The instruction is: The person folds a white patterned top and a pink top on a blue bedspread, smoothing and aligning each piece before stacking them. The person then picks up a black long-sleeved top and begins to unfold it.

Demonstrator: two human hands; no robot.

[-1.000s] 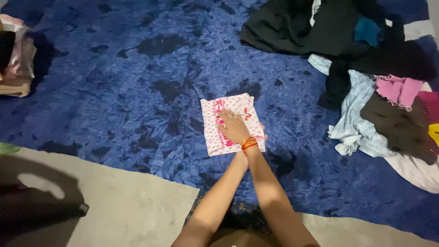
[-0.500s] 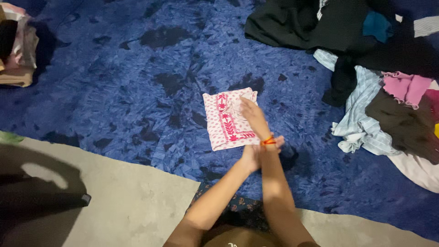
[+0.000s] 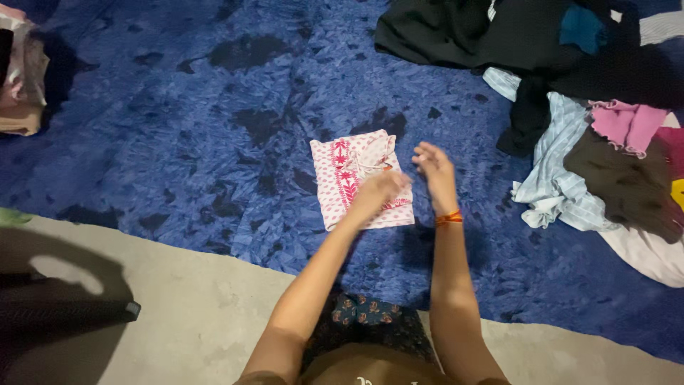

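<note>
A folded white garment with a pink print (image 3: 349, 178) lies flat on the blue patterned rug (image 3: 178, 128) in front of me. My left hand (image 3: 382, 189) is over the garment's right edge, blurred, its fingers curled against the cloth. My right hand (image 3: 433, 170) hovers just right of the garment, fingers apart and holding nothing. It has orange thread bands on the wrist and is off the cloth.
A loose heap of clothes (image 3: 605, 142) fills the right side: light blue striped, pink, brown and white pieces. A black garment (image 3: 463, 36) lies at the top. A stack of folded clothes (image 3: 21, 78) sits at the left edge. Grey floor (image 3: 199, 314) borders the rug near me.
My right hand has lifted off the garment and moved right of it. My left hand has come forward onto the garment's right edge. The garment stays folded in place.
</note>
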